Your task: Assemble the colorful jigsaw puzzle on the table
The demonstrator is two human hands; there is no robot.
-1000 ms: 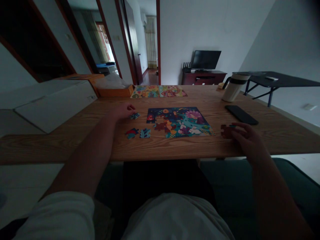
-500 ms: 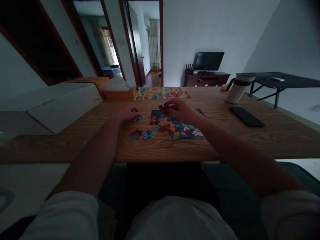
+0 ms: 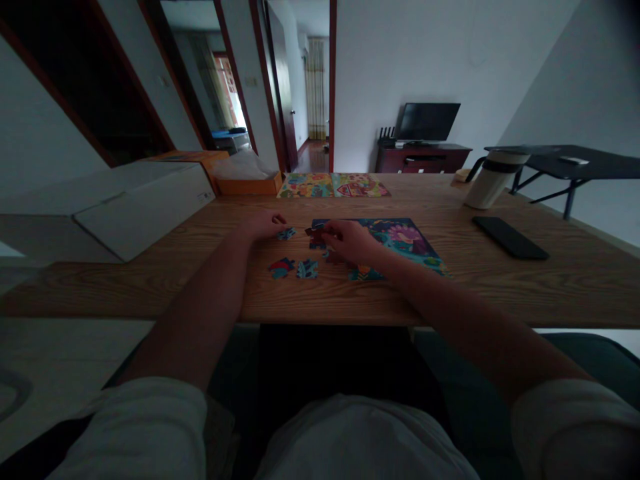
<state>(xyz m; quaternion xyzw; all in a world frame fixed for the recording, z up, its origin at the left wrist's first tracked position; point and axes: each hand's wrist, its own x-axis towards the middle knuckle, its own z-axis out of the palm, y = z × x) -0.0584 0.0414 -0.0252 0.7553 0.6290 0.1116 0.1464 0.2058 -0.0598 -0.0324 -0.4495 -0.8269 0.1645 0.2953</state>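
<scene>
A brown jigsaw piece (image 3: 314,233) is pinched in the fingers of my right hand (image 3: 350,241), over the left part of a partly assembled jigsaw puzzle (image 3: 407,237). That hand and forearm hide much of the puzzle's middle and lower edge. My left hand (image 3: 264,225) rests on the table to the left, fingers loosely bent and slightly apart. Right beside its fingertips lies a blue patterned jigsaw piece (image 3: 287,233). Closer to me are a red and teal piece (image 3: 281,267) and a light-blue patterned piece (image 3: 307,269), both loose on the wood.
Colourful printed sheets (image 3: 334,185) lie at the table's far edge, beside an orange box tray (image 3: 250,187) holding clear plastic. A large white box (image 3: 150,213) occupies the left. On the right are a black phone (image 3: 509,237) and a pale mug (image 3: 493,180).
My right hand has come down and slightly left over the puzzle with the brown piece. My left hand stays beside the blue piece. The whole view has shifted a little.
</scene>
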